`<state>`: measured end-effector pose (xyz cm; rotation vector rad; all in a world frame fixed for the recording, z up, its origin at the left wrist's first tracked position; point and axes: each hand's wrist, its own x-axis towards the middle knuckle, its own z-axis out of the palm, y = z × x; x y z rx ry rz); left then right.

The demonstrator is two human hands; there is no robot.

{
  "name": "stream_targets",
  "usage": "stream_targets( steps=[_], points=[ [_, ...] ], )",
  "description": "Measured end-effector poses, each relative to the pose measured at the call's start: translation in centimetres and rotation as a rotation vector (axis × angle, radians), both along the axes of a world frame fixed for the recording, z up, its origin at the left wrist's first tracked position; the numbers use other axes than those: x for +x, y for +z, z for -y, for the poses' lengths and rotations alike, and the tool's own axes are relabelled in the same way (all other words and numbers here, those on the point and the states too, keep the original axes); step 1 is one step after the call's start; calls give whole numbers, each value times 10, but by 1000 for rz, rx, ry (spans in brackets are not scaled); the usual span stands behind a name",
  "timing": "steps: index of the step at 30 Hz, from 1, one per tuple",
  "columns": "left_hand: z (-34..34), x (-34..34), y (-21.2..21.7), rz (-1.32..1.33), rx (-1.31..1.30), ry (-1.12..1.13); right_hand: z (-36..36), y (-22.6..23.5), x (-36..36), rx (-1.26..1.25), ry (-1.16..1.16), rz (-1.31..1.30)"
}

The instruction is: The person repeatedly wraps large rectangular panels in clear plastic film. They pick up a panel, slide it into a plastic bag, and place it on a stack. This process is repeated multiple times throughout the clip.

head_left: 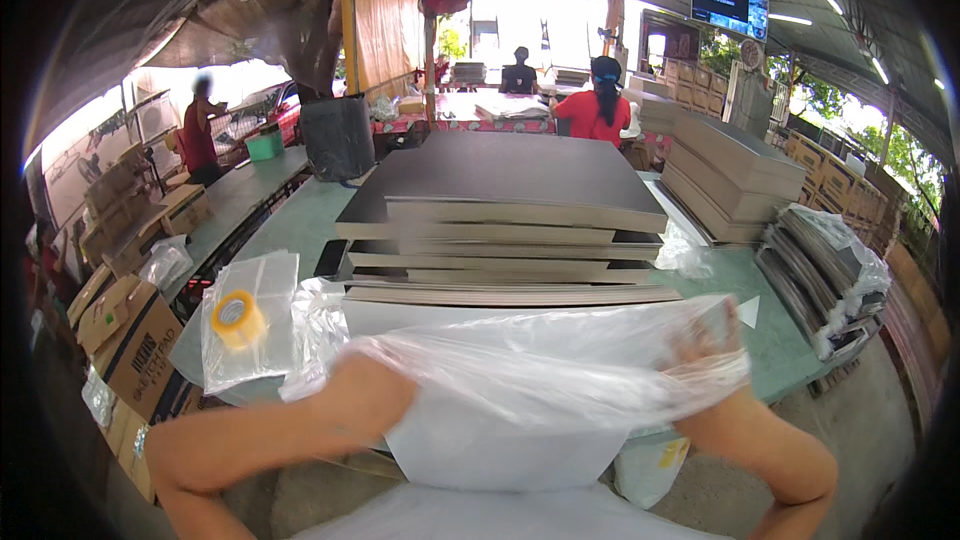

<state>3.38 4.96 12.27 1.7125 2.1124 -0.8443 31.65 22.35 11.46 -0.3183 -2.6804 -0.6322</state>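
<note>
A clear plastic bag (pixel 560 355) is stretched between my two hands, across the front of a stack of pale sheets (pixel 500 320) at the near table edge. My left hand (pixel 375 390) holds its left side, with the fingers hidden under the plastic. On the right, my right hand (pixel 705 350) grips the other end; its fingers show blurred through the film. Below the bag hangs a flat white surface (pixel 510 450), close to my body. Just beyond rise several piles of thick boards (pixel 520 180) with dark tops, slightly offset from one another.
Left on the green table (pixel 280 225) lie clear plastic sleeves (pixel 265 345) with a yellow tape roll (pixel 234 317) on them. Plastic-wrapped boards (pixel 825 275) stand at the right edge, and another board stack (pixel 730 180) behind. Cartons (pixel 140 350) sit at left. Other people work farther back.
</note>
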Motion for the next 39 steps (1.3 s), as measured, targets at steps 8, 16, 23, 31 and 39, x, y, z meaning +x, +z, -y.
stream_targets(
  steps=[8, 16, 23, 31, 39],
  points=[
    [41, 11, -31, 483, 299, 18, 2, 9, 36, 211, -265, 144],
    [52, -11, -42, -422, 784, -430, 57, 20, 29, -426, 17, 684],
    [80, 23, 18, -41, 387, -301, -31, -4, 9, -461, 146, -200],
    [56, -52, -51, 64, 952, -268, 40, -22, 8, -329, 28, 527],
    [63, -49, -61, -114, 927, -159, 30, -17, -16, -311, -63, 705]
  ],
)
